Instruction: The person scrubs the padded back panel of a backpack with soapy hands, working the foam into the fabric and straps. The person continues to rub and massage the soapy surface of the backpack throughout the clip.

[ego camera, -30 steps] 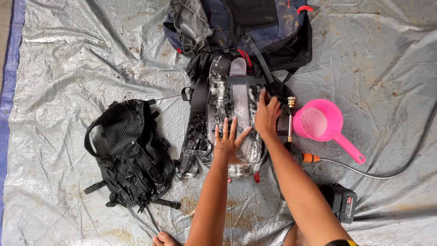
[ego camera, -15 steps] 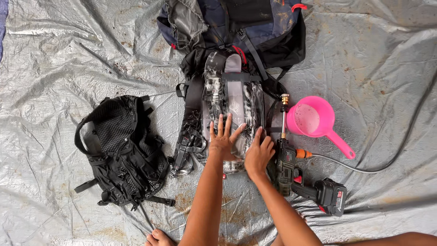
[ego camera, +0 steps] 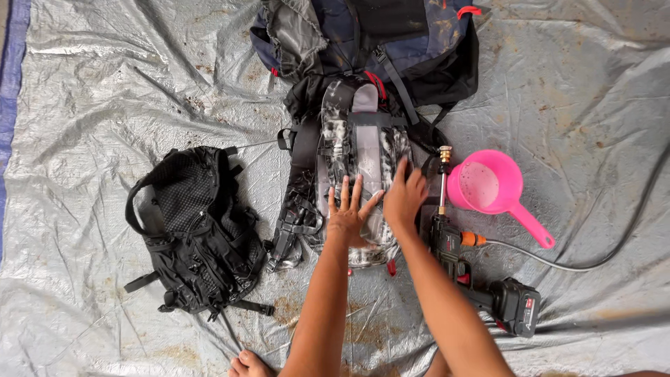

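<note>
A grey-and-black patterned backpack (ego camera: 359,150) is laid flat at the centre of the frame, on a crumpled silver tarpaulin (ego camera: 105,91). Its lower part is pressed by both hands. The left hand (ego camera: 351,215) is laid palm down with fingers spread wide; the right hand (ego camera: 404,197), just beside it, is rested flat with fingers close together. Nothing is gripped by either hand. A larger dark blue backpack (ego camera: 391,38) is seen touching it at top centre. A black mesh backpack (ego camera: 195,230) is placed at left. At right, a pink scoop (ego camera: 495,192) is set beside a black spray gun (ego camera: 467,269) with a hose (ego camera: 614,230) attached.
</note>
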